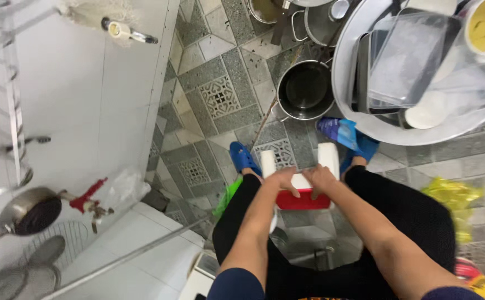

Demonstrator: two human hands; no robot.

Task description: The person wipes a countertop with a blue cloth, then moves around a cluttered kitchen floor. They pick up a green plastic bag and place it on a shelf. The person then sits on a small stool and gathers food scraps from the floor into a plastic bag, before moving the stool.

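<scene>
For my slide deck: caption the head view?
Both hands grip a red-and-white stool beside a dish-filled basin.

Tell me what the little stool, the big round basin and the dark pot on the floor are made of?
The stool under both hands looks like plastic: smooth, matte red seat and white legs. The big round basin seems to be metal, probably aluminium or steel, given its dull silvery sheen. The pot looks like metal too, with a shiny grey rim and dark glossy inside, perhaps wet.
</scene>
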